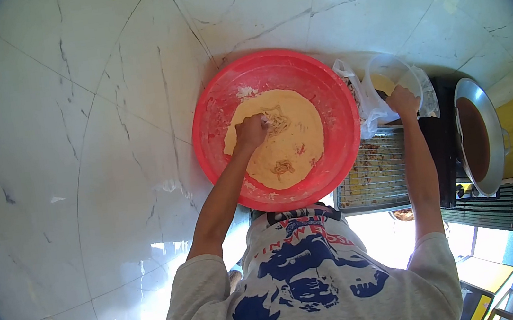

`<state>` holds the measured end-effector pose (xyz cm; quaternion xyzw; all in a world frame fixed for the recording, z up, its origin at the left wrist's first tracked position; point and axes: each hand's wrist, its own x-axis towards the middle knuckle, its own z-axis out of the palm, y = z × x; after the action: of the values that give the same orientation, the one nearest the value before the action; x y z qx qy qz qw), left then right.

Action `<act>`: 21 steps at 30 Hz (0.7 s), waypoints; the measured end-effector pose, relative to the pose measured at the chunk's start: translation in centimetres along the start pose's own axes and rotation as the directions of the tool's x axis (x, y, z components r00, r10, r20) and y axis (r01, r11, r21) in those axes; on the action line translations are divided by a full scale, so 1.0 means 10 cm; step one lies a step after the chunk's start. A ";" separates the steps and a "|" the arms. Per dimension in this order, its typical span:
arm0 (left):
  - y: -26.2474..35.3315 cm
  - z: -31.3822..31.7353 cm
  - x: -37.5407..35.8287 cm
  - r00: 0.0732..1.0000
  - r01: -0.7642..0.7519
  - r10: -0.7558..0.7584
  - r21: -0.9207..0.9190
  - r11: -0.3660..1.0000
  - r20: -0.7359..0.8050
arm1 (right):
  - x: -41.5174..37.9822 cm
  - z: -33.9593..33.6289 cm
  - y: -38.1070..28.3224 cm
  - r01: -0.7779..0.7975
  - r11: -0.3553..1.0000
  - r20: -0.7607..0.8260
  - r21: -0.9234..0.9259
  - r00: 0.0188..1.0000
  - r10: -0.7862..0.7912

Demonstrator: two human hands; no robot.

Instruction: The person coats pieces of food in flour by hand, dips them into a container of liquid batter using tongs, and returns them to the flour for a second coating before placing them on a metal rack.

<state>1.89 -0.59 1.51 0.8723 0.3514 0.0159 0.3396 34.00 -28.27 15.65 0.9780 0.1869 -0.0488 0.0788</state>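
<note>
My left hand (253,131) is closed, fingers down, over a wide red basin (346,148). A whitish bit shows at its fingertips; what they pinch is mostly hidden. Pale yellow flour (297,148) covers the basin's bottom. Thin light-brown strips (279,123) lie in it beside the fingers, and a second small clump (282,168) sits nearer my body. To the right, my right hand (403,100) is closed at the near edge of a translucent white tub (410,78) with yellowish liquid inside. A dark utensil (382,94) juts from under its fingers into the tub.
A clear plastic bag (368,122) stands between basin and tub. Below it is a wire rack on a tray (371,171) strewn with crumbs. Farther right, a large metal wok (495,135) holds brown liquid. Marbled tiles (106,147) extend left and beyond the basin.
</note>
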 end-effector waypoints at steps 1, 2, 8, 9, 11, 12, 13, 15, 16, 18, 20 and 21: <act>-0.03 -0.04 -0.01 0.996 -0.084 0.085 0.253 0.964 0.007 | -0.01 -0.03 -0.01 -0.001 1.000 0.001 0.015 1.000 0.001; -0.06 -0.06 -0.07 0.987 -0.157 0.159 0.485 0.860 0.038 | -0.04 -0.02 -0.01 0.002 1.000 0.006 0.024 1.000 -0.002; -0.05 -0.30 -0.28 0.995 0.011 -0.049 0.374 0.927 0.092 | 0.03 0.06 0.06 -0.018 0.995 -0.082 0.101 0.996 0.026; -0.08 -0.30 -0.29 0.993 0.008 -0.047 0.333 0.943 0.109 | -0.02 0.02 0.05 -0.031 0.993 -0.098 0.112 0.994 0.042; -0.15 -0.29 -0.30 0.989 0.000 -0.036 0.246 0.969 0.143 | -0.12 -0.09 0.04 -0.059 0.989 -0.133 0.136 0.988 0.077; -0.20 -0.25 -0.30 0.988 0.007 -0.042 0.230 0.973 0.146 | -0.13 -0.10 0.06 -0.053 0.988 -0.153 0.147 0.985 0.076; -0.24 -0.21 -0.30 0.988 0.014 -0.047 0.214 0.977 0.150 | -0.12 -0.09 0.10 -0.047 0.986 -0.173 0.160 0.982 0.075; -0.29 -0.16 -0.29 0.986 0.023 -0.054 0.190 0.982 0.160 | -0.09 -0.07 0.20 -0.047 0.983 -0.185 0.177 0.980 0.080; -0.29 -0.15 -0.29 0.985 0.026 -0.056 0.180 0.983 0.164 | -0.06 -0.07 0.25 -0.050 0.982 -0.179 0.183 0.980 0.083; -0.29 -0.15 -0.26 0.986 0.029 -0.053 0.148 0.989 0.158 | -0.03 -0.10 0.28 -0.037 0.983 -0.172 0.179 0.983 0.069; -0.30 -0.14 -0.24 0.988 0.027 -0.043 0.105 0.994 0.148 | -0.05 -0.15 0.31 -0.013 0.987 -0.165 0.159 0.986 0.040; -0.32 -0.11 -0.23 0.989 0.006 -0.019 0.090 0.996 0.146 | -0.07 -0.16 0.33 -0.019 0.988 -0.163 0.156 0.986 0.045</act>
<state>-2.10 0.25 0.91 0.8832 0.3313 -0.0659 0.3254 34.72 -31.32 17.72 0.9847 0.1727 0.0197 -0.0118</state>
